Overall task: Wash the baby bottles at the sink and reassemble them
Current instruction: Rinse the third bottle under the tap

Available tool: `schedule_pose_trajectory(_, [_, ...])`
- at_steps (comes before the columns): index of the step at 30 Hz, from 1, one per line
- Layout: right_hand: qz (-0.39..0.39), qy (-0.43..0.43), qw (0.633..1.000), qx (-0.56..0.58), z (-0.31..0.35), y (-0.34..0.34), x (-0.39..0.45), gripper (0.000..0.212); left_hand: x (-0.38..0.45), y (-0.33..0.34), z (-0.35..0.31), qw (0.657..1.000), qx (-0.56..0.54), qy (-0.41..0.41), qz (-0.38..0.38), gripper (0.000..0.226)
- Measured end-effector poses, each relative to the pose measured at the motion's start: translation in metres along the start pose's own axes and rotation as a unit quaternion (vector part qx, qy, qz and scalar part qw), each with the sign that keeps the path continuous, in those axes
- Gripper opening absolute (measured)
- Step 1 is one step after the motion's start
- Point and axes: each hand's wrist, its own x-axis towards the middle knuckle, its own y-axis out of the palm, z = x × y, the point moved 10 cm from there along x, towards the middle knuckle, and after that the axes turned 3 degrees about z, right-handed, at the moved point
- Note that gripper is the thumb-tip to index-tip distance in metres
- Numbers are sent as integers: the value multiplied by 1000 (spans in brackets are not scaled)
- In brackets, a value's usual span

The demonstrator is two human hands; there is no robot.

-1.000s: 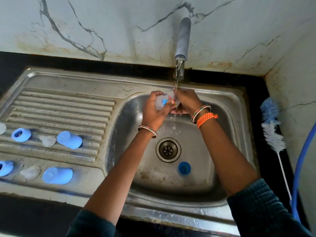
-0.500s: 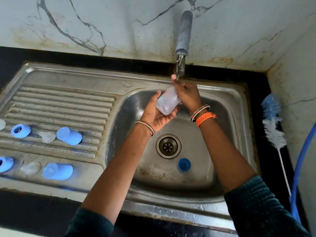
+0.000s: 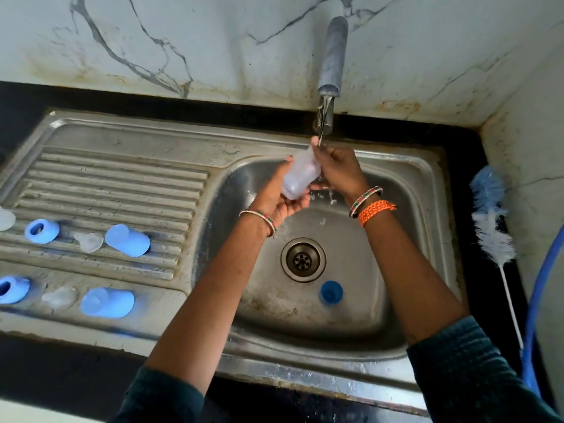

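A stained white marble-veined wall [image 3: 213, 41] rises behind the black countertop [image 3: 152, 99], meeting a side wall [image 3: 531, 141] at the corner to the right of the wall-mounted tap [image 3: 331, 71].

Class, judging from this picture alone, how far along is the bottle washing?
Done: caps, rings and teats lie apart on the drainboard. In hand: both hands hold a clear bottle under the tap. Left: one cap in the basin, then all reassembly.
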Motion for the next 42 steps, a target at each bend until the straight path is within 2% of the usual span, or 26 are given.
schedule_pose_trajectory(2, [91, 13, 992, 82, 1, 14, -2, 29, -4, 1, 12, 996, -36, -71, 28, 53])
schedule_pose_trajectory(4, [109, 18, 986, 123, 3, 16, -3, 22, -6, 1, 17, 993, -43, -101, 53, 59])
schedule_pose_trajectory(6, [22, 12, 997, 71, 3, 2, 0, 30, -7, 5, 17, 994, -32, -89, 53, 61])
schedule_pose_trajectory(8, [-91, -11, 995, -31, 8, -17, -1, 41, -7, 8, 10, 998, -50, -36, 29, 54])
schedule_pose_trajectory(10, [-112, -9, 993, -47, 11, -21, -1, 42, -5, 5, 2, 997, -76, 27, -6, 40])
schedule_pose_trajectory(12, [-40, 7, 999, 13, 10, -9, 2, 37, -6, 2, -4, 995, -79, 51, -17, 38])
schedule_pose_trajectory(14, [62, 18, 993, 97, 11, 7, 2, 26, -8, 6, 1, 994, -106, 2, 25, 51])
schedule_pose_trajectory(16, [99, 26, 980, 170, 10, 13, 0, 18, -9, 8, 11, 988, -115, -75, 66, 62])
schedule_pose_trajectory(17, [85, 28, 980, 179, 7, 10, 1, 15, -10, 9, 14, 988, -99, -95, 74, 64])
schedule_pose_trajectory(18, [53, 26, 984, 166, 3, 5, 2, 15, -10, 10, 17, 988, -84, -103, 73, 64])
schedule_pose_trajectory(20, [-33, 6, 999, 42, 3, -8, 3, 29, -9, 12, 17, 993, -81, -76, 49, 59])
schedule_pose_trajectory(22, [-105, -27, 986, -126, 11, -17, 1, 45, -5, 9, 12, 997, -79, -17, 5, 47])
schedule_pose_trajectory(23, [-111, -36, 981, -157, 14, -17, 1, 49, -4, 8, 10, 997, -72, 1, -11, 39])
schedule_pose_trajectory(24, [-88, -37, 984, -147, 14, -13, 2, 48, -5, 9, 10, 997, -70, 3, -11, 36])
schedule_pose_trajectory(26, [11, -23, 999, -34, 13, 3, 2, 34, -9, 15, 16, 994, -83, -48, 41, 46])
schedule_pose_trajectory(28, [115, 13, 987, 111, 12, 21, -2, 17, -12, 17, 23, 985, -93, -110, 99, 58])
schedule_pose_trajectory(29, [138, 24, 978, 151, 12, 25, -5, 12, -12, 16, 24, 982, -87, -124, 112, 61])
schedule_pose_trajectory(30, [135, 27, 977, 164, 11, 24, -5, 9, -12, 14, 25, 981, -82, -135, 114, 62])
schedule_pose_trajectory(32, [56, 17, 992, 111, 6, 10, -2, 16, -12, 13, 25, 981, -88, -144, 91, 58])
schedule_pose_trajectory(35, [-79, -46, 993, -70, 14, -10, -3, 45, -5, 8, 14, 991, -119, -57, 10, 50])
schedule_pose_trajectory(37, [-102, -62, 984, -131, 17, -11, -4, 55, -2, 9, 12, 994, -108, -25, -8, 42])
schedule_pose_trajectory(39, [-57, -63, 988, -131, 21, -7, -1, 51, -3, 17, 16, 994, -85, -56, 33, 41])
schedule_pose_trajectory(42, [108, -14, 994, -8, 15, 13, -5, 28, -2, 17, 26, 982, -95, -139, 88, 51])
